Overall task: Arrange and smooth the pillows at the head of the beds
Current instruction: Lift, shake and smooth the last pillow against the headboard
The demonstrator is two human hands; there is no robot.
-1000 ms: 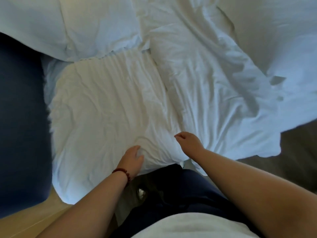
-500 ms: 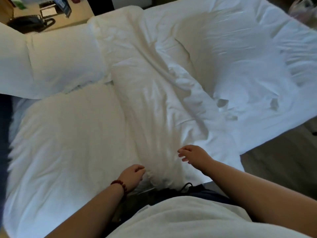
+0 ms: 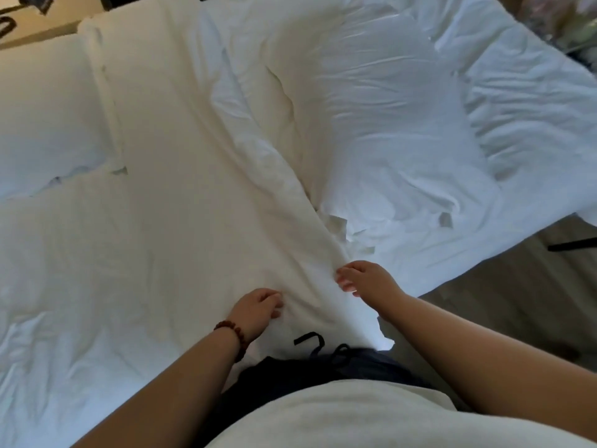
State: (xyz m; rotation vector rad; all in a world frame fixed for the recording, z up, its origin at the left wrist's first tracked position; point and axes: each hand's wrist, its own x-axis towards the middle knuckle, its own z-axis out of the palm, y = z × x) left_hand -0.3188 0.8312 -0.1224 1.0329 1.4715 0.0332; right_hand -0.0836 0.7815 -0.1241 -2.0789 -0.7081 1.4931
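Standing at the near edge of the bed, we had both hands down on the white bedding directly in front of us. Our left hand (image 3: 256, 307), with a beaded bracelet (image 3: 233, 334) at the wrist, lay with fingers curled loosely on the cloth of the near pillow (image 3: 97, 270); whether it pinched a fold or only pressed we could not tell. Our right hand (image 3: 366, 281) rested just beside it, fingers bent and slightly spread on the long raised fold (image 3: 245, 156) that ran away from us up the middle; it did not look closed on anything, though its underside was hidden. A second pillow (image 3: 45, 114) lay beyond the near one, touching it along a seam at the far left. To the right of the fold the duvet (image 3: 403, 124) was heavily rumpled and hung over the bed's edge toward the floor (image 3: 500, 302).

We judged the step in hand to be the smoothing of the near pillow's corner where it met the fold. The pillows looked placed but still wrinkled, so the task seemed partly done. The next move would call for flat palms sweeping outward from the middle, with light pressure, so the soft cloth would not bunch again
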